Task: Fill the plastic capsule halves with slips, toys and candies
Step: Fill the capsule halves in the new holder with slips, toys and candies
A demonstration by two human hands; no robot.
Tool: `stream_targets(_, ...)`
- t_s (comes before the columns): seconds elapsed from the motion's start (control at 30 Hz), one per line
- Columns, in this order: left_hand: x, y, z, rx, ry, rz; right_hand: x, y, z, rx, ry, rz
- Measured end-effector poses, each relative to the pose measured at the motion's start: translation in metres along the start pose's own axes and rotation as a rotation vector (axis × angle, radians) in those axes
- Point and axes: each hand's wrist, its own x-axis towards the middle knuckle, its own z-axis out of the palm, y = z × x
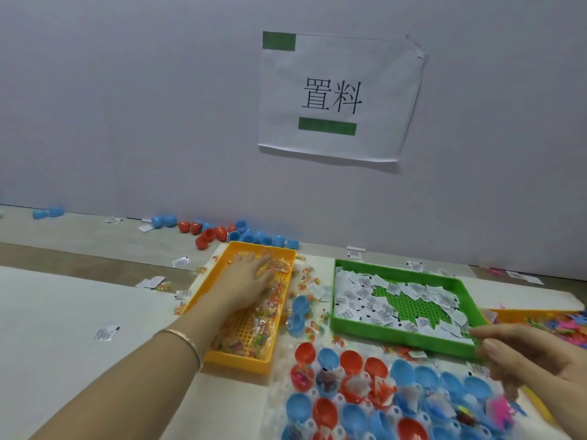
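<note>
Red and blue capsule halves (351,360) stand open side up in a white holder at the bottom; some hold slips, toys or candies. My left hand (251,277) reaches into the yellow candy tray (236,360), its fingers spread flat on the wrapped candies (254,331). My right hand (533,360) hovers over the capsule halves at the near right corner of the green tray (381,336); its fingers are loosely extended and blurred, with nothing visible in them. White barcode slips (352,296) cover much of the green tray.
Another yellow tray (521,312) with pink toys sits at the far right. Loose capsule halves (219,235) lie along the grey wall. Candies and slips are scattered between the trays. A paper sign (333,96) hangs on the wall.
</note>
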Motion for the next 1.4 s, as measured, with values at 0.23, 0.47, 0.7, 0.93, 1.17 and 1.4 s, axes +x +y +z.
stream_targets(0.23, 0.013, 0.022, 0.008, 0.163, 0.185, -0.022, 0.018, 0.007, -0.012, 0.01, 0.05, -0.072)
stream_targets(0.47, 0.0, 0.023, 0.005, -0.116, 0.375, -0.104, 0.03, -0.007, -0.008, 0.121, 0.083, -0.184)
stream_targets(0.7, -0.025, 0.023, -0.009, -0.045, 0.628, -0.096, 0.057, 0.014, 0.015, -0.177, 0.063, -0.06)
stream_targets(0.93, -0.031, 0.022, -0.013, -0.66, 0.68, -0.334, 0.105, 0.044, 0.039, -0.744, -0.22, 0.103)
stream_targets(1.17, -0.073, 0.067, -0.03, -1.527, 0.457, -0.445, 0.128, 0.029, 0.043, -0.657, -0.368, 0.126)
stream_targets(1.4, -0.127, 0.124, -0.043, -2.075, -0.24, -0.33, 0.107, 0.032, 0.039, -0.203, -0.022, 0.045)
